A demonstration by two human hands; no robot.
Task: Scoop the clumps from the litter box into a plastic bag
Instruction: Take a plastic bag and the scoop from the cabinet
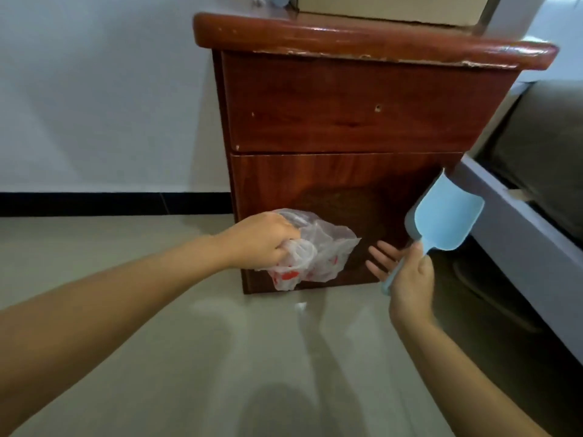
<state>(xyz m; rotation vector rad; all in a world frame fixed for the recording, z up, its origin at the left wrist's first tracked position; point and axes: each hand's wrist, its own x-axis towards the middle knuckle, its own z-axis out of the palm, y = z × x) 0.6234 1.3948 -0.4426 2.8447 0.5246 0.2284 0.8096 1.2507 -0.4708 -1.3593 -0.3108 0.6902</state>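
Observation:
A crumpled clear plastic bag (318, 250) with red print hangs in front of the wooden cabinet's lower door. My left hand (258, 241) grips its bunched top. A light blue litter scoop (448, 216) points up and to the right, its pan empty. My right hand (407, 272) pinches the scoop's thin handle between thumb and palm, with the fingers stretched out straight to the left. No litter box is in view.
A red-brown wooden bedside cabinet (347, 121) stands straight ahead against the white wall. A grey bed frame (517, 222) with a mattress runs along the right. A cardboard box (394, 4) sits on the cabinet. A small white scrap (300, 306) lies on the tiled floor.

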